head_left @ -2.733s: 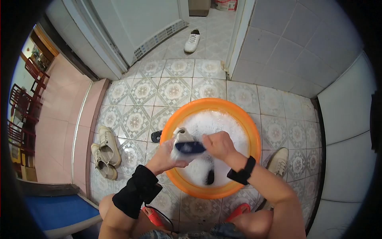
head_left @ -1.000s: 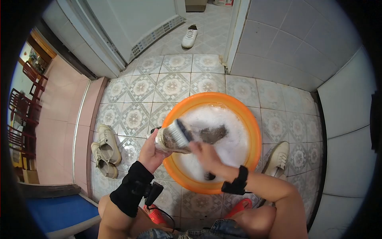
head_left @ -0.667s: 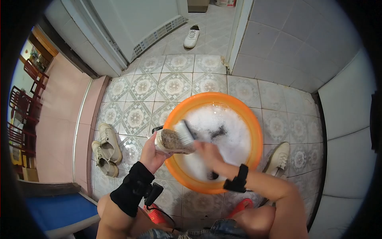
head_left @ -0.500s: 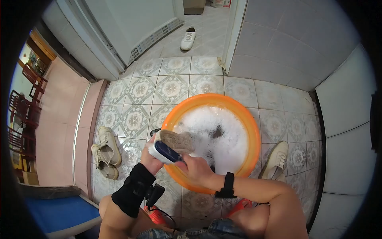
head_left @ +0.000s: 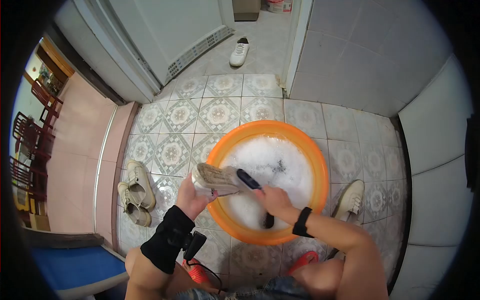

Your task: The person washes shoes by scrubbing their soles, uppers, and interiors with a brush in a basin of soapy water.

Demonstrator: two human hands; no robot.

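Observation:
My left hand (head_left: 191, 196) is wrapped round a white shoe (head_left: 216, 181), held over the basin's left rim with its brownish sole facing up. My right hand (head_left: 275, 201) grips a brush (head_left: 248, 179) with a dark blue back, close to the far end of the sole. Whether the bristles touch the shoe is hard to tell. Beneath both is an orange basin (head_left: 320, 190) with white suds (head_left: 270, 155). A dark object (head_left: 269, 221) pokes out of the foam near the front; most of it is hidden.
A pair of pale shoes (head_left: 140, 187) lies on the tiles at the left, and another pale shoe (head_left: 350, 199) at the right. One white shoe (head_left: 239, 53) stands in the doorway. A blue seat (head_left: 75, 265) fills the lower left corner.
The brush has gone from the shoe's near side, at my left hand, to the right end of the sole. My right hand has moved right and up. The dark patch in the suds has shrunk.

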